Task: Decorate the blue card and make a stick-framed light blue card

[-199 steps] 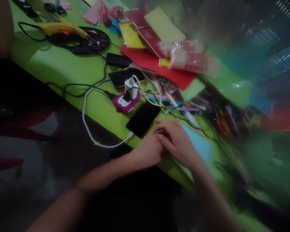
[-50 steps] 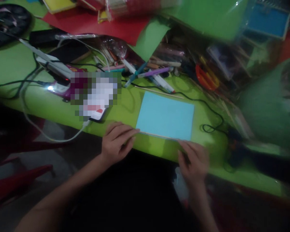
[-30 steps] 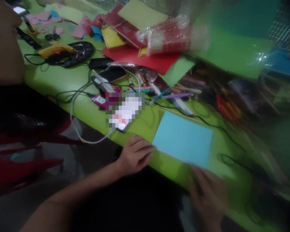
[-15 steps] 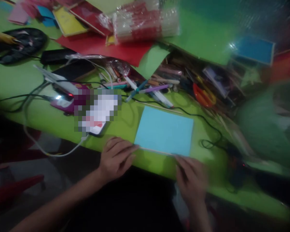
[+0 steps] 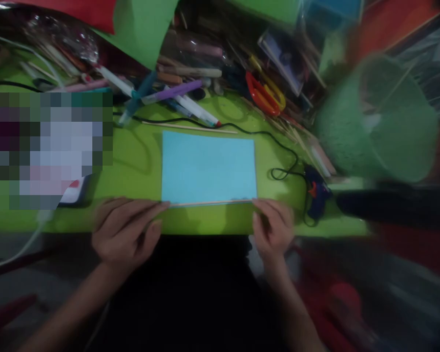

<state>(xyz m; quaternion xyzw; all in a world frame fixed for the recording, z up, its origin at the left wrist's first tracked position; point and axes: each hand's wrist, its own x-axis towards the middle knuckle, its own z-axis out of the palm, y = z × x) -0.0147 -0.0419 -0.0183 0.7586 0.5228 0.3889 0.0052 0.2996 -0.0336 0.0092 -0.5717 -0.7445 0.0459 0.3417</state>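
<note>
A light-blue sheet lies flat near the table's front edge. Along its near edge runs a thin wooden stick. My left hand holds the stick's left end down with its fingertips, fingers close together and thumb lower. At the opposite end, the fingertips of my right hand press on the stick, with the thumb just below the forefinger. Another thin stick lies beyond the sheet, beside a black cable.
A dark-blue glue gun rests to the right, its cable curling behind the sheet. Farther right is a green translucent bin. Markers, red-orange scissors and loose sticks clutter the back. A partly blurred-out phone lies left.
The view has turned and shifted right, bringing the glue gun and bin more fully into sight. Both hands remain at the stick's ends along the blue sheet's near edge.
</note>
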